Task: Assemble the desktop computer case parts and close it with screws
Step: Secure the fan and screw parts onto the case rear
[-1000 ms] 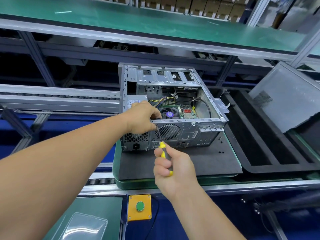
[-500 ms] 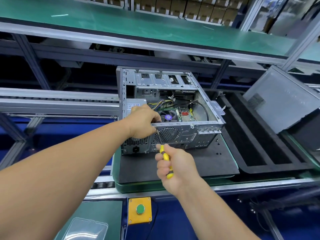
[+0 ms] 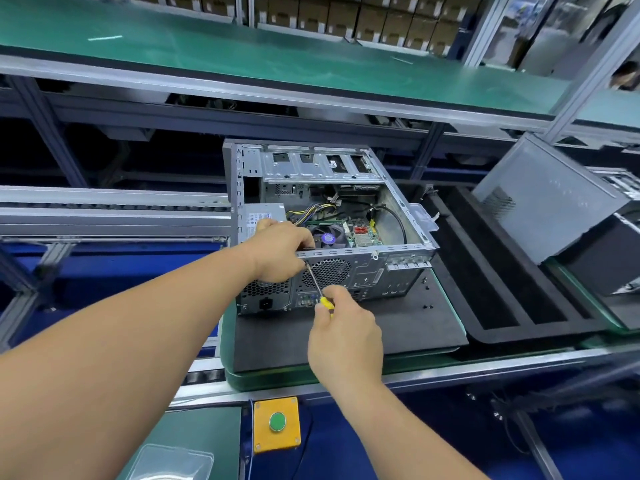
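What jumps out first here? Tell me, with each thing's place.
At center, an open computer case lies on a black mat, its insides exposed. In front, the right hand grips a yellow-handled screwdriver angled at the case's rear panel, beside the left hand holding its top edge.

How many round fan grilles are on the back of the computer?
2: one fan grille above the screwdriver, another grille lower left, partly hidden by the left hand.

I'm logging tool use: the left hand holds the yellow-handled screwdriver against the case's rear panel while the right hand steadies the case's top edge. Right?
Hands are swapped. In the head view the right hand grips the screwdriver, and the left hand grips the case at its top edge.
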